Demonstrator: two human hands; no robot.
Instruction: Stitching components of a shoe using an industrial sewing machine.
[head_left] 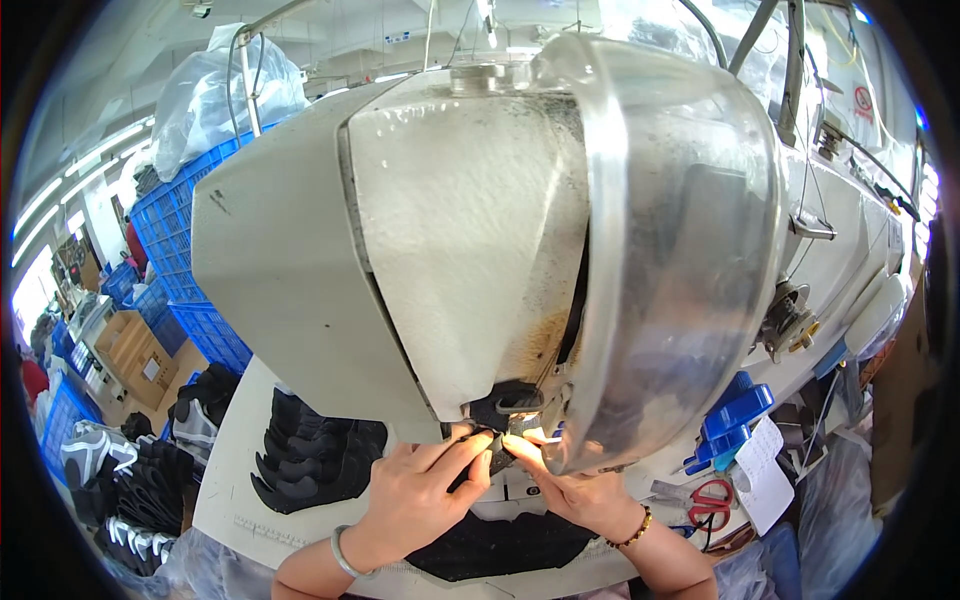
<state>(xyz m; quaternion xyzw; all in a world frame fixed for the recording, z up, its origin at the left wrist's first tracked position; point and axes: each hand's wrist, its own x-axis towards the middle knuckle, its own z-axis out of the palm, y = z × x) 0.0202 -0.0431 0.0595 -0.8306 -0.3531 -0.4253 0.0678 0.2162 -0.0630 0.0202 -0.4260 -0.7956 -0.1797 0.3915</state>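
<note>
Under the head of a large white sewing machine [450, 240], both my hands meet at the lit needle area. My left hand [425, 490], with a pale bangle at its wrist, pinches a small dark fabric piece [497, 455] between thumb and fingers. From the other side, my right hand [585, 497] presses its extended fingers on the same piece; a beaded bracelet circles that wrist. The fingertips partly hide the piece and the needle. Below my hands a black fabric panel [505, 545] lies on the white table [235, 480].
Stacked black cut pieces [315, 450] lie left of my hands. Red-handled scissors [710, 503], a paper sheet [764, 475] and a blue plastic holder [735, 415] are on the right. A clear shield [680, 250] hangs over the right side. Blue crates [175, 220] stand far left.
</note>
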